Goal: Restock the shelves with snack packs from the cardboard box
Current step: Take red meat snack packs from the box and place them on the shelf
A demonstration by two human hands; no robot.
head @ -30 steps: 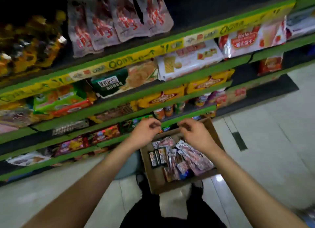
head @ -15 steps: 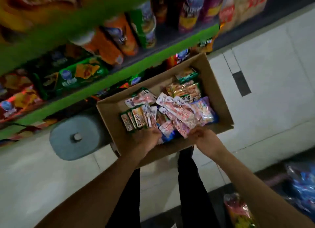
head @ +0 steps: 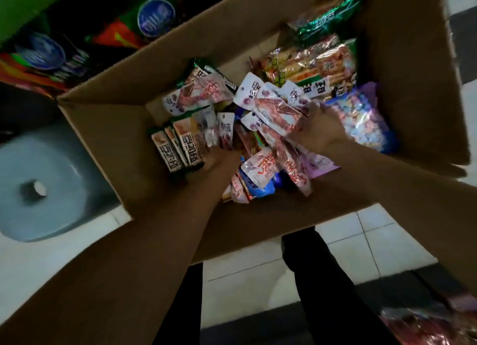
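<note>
Both hands are down in the cardboard box (head: 124,127): right hand (head: 318,133) grips red-and-white snack packs (head: 277,114); left hand (head: 219,161) is buried among packs, grasp indeterminable. Step: picking stock. Next: lift clear toward the shelf (head: 23,1).

1 cardboard box (head: 121,127), 2 hands in it: left hand (head: 222,161), right hand (head: 318,131). 3 brown bar packs (head: 178,144) at left. 1 grey stool (head: 38,187) far left. Loose pouches too jumbled to count.
</note>
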